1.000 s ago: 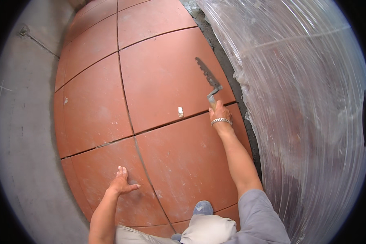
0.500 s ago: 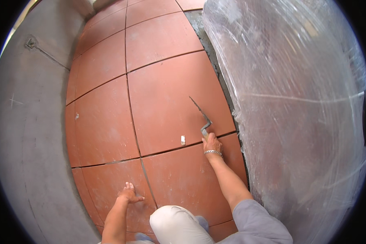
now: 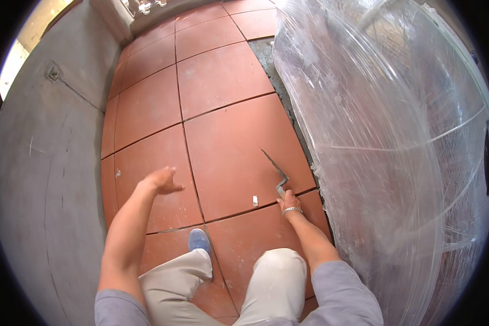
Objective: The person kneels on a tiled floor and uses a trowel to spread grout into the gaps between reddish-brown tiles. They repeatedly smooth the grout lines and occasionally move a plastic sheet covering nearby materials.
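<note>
Terracotta tiling (image 3: pixel 223 157) forms the floor. Trowel (image 3: pixel 282 175) located over it, directly ahead of the right hand (image 3: pixel 289 202), fingers clamped round its handle; blade slants forward and leftward. Left hand (image 3: pixel 162 180) farther off, thumb and fingers apart, nothing seen held. No lettering legible.

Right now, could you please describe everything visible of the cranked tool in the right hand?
The cranked tool has a thin, dark blade, seen nearly edge-on and pointing up-left in the view, and a bent grey neck that looks metal. The right hand grips its handle, mostly hiding it. The blade is over a reddish tile; whether they touch I cannot tell.
</note>
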Demonstrator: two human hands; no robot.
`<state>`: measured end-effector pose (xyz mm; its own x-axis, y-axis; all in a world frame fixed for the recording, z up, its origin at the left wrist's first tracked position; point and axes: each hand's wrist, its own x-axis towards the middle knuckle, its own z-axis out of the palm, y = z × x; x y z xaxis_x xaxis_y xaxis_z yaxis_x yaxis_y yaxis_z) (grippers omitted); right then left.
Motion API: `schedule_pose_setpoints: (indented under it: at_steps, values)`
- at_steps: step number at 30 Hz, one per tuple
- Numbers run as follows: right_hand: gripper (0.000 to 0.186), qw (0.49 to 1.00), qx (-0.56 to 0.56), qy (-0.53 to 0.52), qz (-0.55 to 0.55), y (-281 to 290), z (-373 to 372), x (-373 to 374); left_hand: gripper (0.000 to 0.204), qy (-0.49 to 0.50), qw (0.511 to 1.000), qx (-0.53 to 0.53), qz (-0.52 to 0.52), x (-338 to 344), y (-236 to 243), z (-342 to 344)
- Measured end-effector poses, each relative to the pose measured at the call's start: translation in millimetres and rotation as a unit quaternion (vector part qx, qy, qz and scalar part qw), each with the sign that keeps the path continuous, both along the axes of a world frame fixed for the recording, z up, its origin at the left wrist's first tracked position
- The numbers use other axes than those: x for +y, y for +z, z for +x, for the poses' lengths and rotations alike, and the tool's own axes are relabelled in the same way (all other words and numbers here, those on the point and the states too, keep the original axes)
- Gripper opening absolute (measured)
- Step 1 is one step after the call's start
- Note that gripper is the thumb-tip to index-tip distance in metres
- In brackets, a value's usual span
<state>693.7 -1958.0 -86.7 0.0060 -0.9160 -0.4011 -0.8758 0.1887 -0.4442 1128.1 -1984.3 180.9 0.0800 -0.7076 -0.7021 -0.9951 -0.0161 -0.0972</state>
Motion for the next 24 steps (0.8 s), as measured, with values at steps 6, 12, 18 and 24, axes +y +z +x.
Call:
schedule_pose_setpoints:
  at_steps: [6,12,18,24]
  values:
    - [0.055,0.996,-0.025,0.058,0.062,96,-29,-22,0.09,-0.053,0.993,0.094,-0.047,-103,-32,21]
    - [0.057,0.991,-0.055,-0.001,0.121,247,8,-41,0.096,-0.057,0.995,0.079,0.036,-195,-161,34]
    - [0.054,0.998,0.003,0.015,0.06,341,68,-87,0.12,-0.018,0.995,0.043,0.093,-206,-194,35]
    - [0.041,0.995,0.097,0.017,0.029,409,71,-114,0.115,-0.102,0.985,0.02,0.138,-220,-193,28]
